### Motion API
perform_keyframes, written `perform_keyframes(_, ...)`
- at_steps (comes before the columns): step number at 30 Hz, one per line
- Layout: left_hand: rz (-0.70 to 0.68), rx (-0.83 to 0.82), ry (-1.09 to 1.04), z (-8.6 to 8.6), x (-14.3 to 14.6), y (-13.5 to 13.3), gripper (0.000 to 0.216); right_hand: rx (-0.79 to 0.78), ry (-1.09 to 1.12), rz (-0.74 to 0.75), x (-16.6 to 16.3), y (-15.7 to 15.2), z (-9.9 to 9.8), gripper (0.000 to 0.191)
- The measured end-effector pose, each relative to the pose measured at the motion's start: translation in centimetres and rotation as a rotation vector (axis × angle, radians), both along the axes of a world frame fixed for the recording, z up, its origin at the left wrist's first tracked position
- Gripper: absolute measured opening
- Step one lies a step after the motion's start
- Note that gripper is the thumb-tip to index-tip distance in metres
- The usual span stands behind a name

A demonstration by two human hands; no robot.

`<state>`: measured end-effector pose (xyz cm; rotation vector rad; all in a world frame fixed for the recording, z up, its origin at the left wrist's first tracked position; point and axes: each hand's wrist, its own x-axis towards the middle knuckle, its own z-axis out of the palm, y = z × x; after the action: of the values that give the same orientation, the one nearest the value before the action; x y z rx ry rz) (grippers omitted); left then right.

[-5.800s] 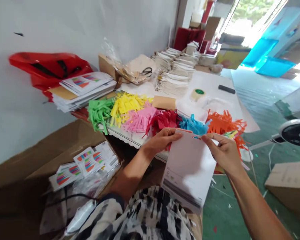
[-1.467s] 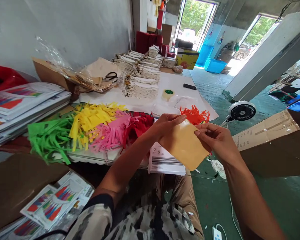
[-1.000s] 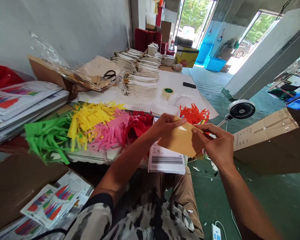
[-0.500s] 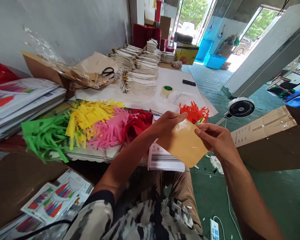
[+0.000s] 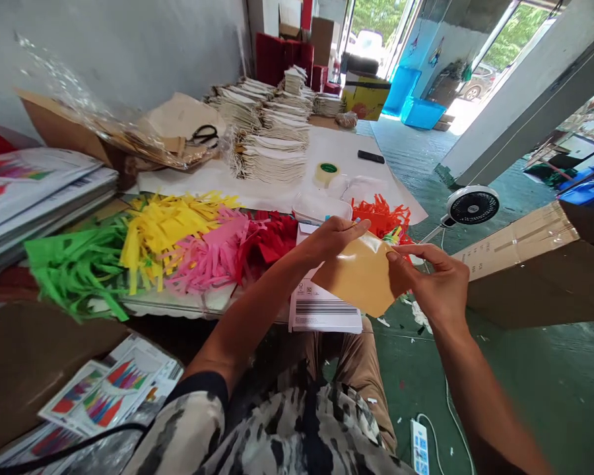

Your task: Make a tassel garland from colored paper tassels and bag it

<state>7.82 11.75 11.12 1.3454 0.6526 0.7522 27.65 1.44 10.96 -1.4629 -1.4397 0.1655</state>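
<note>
Both my hands hold a glossy yellow-brown paper sheet (image 5: 359, 284) in front of me. My left hand (image 5: 340, 236) grips its upper left edge, thumb on top. At the right edge, my right hand (image 5: 433, 277) pinches it between thumb and fingers. Below the sheet, a white printed packet with a barcode (image 5: 324, 315) lies at the table's front edge, partly covered. Left of my hands are fringed paper bundles in dark red (image 5: 267, 244), pink (image 5: 210, 251), yellow (image 5: 173, 224) and green (image 5: 79, 264). An orange-red bundle (image 5: 381, 214) lies just behind the hands.
Stacks of white stringed pieces (image 5: 272, 155), a tape roll (image 5: 327, 173), a black phone (image 5: 371, 156) and scissors (image 5: 205, 135) are on the table. Printed packets (image 5: 34, 204) pile up at left. A fan (image 5: 472, 204), cardboard box (image 5: 534, 270) and power strip (image 5: 419, 448) stand right.
The view has shifted slightly. My right hand's fingers have lifted and spread a little at the sheet's edge, and the sheet has tilted. My left hand keeps its grip.
</note>
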Motion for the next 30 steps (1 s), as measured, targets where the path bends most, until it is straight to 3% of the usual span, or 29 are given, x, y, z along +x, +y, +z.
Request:
perform_keyframes(9,0.018,-0.013,-0.027,-0.3,-0.3,0.0,0.062,0.259,-0.253,0.012,-0.3,-0.1,-1.1,0.006)
perform_keyframes(13,0.024,-0.019,-0.056,-0.2,-0.8,0.0,0.061,0.218,-0.184,0.004,-0.2,-0.1,-1.2,0.008)
perform_keyframes(17,0.017,-0.041,-0.058,0.0,-1.0,-0.2,0.061,0.071,-0.106,0.025,-0.2,0.2,-0.8,0.029)
perform_keyframes(20,0.007,-0.017,-0.043,0.0,-0.9,-0.3,0.06,0.019,-0.13,0.085,-0.2,0.4,-0.7,0.02)
perform_keyframes(27,0.043,0.035,-0.007,-0.7,-0.6,-0.2,0.055,0.212,-0.244,0.029,-0.8,0.2,-1.4,0.009)
perform_keyframes(30,0.044,0.034,-0.019,-0.7,-0.8,-0.5,0.055,0.205,-0.228,0.009,-1.0,0.1,-1.4,0.009)
